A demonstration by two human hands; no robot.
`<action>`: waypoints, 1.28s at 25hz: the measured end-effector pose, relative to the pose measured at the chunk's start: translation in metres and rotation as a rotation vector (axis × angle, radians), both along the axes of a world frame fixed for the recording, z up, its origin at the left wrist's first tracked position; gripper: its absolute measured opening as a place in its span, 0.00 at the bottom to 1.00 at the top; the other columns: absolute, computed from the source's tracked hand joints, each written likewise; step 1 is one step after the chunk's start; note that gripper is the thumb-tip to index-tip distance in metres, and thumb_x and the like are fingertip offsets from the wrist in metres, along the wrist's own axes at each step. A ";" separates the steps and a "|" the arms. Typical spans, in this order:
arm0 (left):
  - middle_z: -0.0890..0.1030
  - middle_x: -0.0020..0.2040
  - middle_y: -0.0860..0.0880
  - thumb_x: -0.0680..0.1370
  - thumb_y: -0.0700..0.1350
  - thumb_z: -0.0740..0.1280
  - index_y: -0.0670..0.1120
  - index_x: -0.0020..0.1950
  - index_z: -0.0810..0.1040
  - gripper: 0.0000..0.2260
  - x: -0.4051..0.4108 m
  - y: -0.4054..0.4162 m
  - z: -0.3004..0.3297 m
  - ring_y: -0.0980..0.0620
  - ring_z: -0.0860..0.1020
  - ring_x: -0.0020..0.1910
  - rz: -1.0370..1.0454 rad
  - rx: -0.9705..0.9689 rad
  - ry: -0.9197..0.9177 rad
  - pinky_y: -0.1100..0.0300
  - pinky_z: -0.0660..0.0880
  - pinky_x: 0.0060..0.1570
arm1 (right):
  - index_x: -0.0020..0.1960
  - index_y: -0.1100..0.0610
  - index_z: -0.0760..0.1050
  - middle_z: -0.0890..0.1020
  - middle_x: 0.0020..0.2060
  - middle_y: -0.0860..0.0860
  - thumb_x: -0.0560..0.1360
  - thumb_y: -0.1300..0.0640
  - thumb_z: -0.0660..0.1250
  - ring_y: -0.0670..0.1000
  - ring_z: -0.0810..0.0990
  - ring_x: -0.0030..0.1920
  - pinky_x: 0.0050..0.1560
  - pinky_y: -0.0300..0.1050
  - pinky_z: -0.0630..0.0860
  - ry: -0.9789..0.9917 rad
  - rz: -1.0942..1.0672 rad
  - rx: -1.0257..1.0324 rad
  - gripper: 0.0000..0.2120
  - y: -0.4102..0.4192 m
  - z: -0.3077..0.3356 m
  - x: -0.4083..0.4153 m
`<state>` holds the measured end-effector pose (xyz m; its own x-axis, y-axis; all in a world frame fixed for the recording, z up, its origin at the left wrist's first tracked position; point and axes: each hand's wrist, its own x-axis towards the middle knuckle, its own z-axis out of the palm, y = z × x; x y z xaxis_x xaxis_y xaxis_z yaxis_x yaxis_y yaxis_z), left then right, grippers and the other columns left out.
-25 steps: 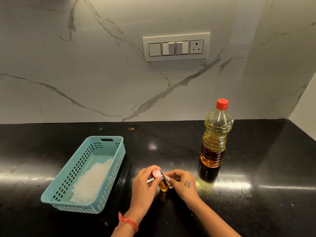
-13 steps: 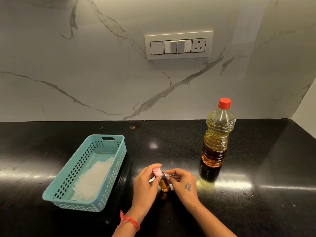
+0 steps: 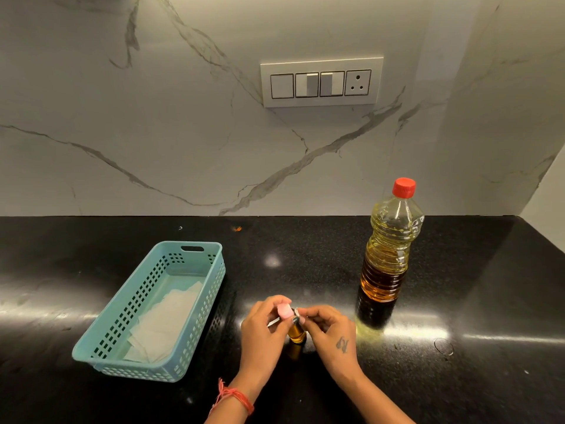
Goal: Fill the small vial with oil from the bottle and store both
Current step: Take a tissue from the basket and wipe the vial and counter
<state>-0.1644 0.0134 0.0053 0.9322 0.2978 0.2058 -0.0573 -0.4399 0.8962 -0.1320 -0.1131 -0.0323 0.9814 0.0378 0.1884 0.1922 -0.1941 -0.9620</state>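
Black countertop (image 3: 305,246): left hand (image 3: 263,332) pinches pink cap (image 3: 284,311), right hand (image 3: 331,332) pinches the oil-filled vial (image 3: 297,332) top.

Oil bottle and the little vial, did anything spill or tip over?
No. The bottle stands upright, capped, and the vial is upright between both hands. No oil shows on the counter.

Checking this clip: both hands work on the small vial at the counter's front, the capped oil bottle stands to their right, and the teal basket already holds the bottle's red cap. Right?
Not quite. The head view shows the red cap on the oil bottle; the teal basket holds only white paper. Both hands, left and right, work on the small vial.
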 end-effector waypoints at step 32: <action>0.79 0.46 0.55 0.70 0.38 0.73 0.64 0.45 0.76 0.19 0.000 -0.004 0.000 0.59 0.80 0.47 0.009 0.009 0.001 0.67 0.77 0.46 | 0.45 0.49 0.83 0.83 0.41 0.47 0.71 0.64 0.70 0.44 0.81 0.44 0.46 0.39 0.78 -0.025 0.008 0.024 0.11 0.002 0.005 -0.003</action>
